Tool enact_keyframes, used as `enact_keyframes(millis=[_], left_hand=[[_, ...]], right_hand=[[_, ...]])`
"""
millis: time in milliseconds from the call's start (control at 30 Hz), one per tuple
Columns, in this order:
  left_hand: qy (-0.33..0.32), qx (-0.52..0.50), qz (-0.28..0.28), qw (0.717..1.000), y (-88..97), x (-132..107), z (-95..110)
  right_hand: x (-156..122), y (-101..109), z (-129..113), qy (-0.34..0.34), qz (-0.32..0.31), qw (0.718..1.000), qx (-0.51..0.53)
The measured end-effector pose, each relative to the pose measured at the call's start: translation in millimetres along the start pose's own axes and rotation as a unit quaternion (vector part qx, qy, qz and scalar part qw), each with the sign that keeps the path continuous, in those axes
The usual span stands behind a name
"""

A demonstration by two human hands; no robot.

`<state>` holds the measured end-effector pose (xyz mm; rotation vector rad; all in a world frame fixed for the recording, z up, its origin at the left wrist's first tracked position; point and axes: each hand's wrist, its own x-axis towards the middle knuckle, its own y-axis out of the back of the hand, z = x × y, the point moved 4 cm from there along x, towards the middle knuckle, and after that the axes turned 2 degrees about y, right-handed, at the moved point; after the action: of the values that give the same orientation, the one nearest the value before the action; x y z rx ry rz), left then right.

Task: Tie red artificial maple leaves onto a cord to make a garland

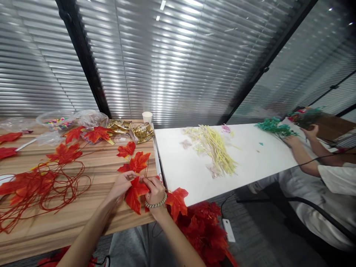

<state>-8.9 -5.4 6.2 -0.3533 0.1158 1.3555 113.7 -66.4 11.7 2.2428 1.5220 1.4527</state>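
My left hand [126, 183] and my right hand [155, 191] meet over the wooden table near its right edge, fingers closed in a pinch. Between them hangs a red artificial maple leaf [136, 194], held near its stem end; the exact point of grip is partly hidden by the fingers. A beaded bracelet [156, 204] circles my right wrist. Just beyond my hands lie an orange-red leaf [139, 162] and a smaller leaf [126, 149]. Another maple leaf [178, 202] hangs beside my right wrist, at the table edge.
Tangled red cord [61, 189] covers the left of the wooden table [102, 218]. Behind are gold wrappers [143, 131], a bead bowl [55, 120] and a paper cup [147, 117]. Yellow strips [221, 150] lie on the white table [178, 163]. Another person's hands [292, 141] handle teal foliage [275, 127].
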Motion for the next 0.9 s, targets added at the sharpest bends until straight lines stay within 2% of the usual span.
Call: enact_keyframes(millis=[133,267,400,533,733,900], left_hand=[[-0.027,0.025,0.018,0.999,0.0,-0.5,2.4],[-0.039,0.03,0.013,0.999,-3.5,-2.7,4.1],[-0.056,0.05,0.001,0.997,-7.6,-4.8,4.9],[-0.067,0.061,0.007,0.996,-8.7,-5.4,7.4],[-0.05,0.004,0.018,0.999,-11.0,-4.4,7.1],[-0.05,-0.042,0.024,0.998,-12.2,-2.3,2.2]], right_hand=[[0.0,-0.9,1.3,-0.011,-0.012,0.999,0.037],[0.5,-2.6,3.0,-0.027,-0.009,0.998,0.063],[-2.0,-5.2,4.3,-0.032,0.001,0.998,0.056],[-3.2,-7.0,3.4,-0.05,-0.022,0.997,0.05],[1.5,-2.7,1.8,-0.06,0.016,0.996,0.065],[2.8,-3.3,2.3,-0.04,0.015,0.998,0.055]])
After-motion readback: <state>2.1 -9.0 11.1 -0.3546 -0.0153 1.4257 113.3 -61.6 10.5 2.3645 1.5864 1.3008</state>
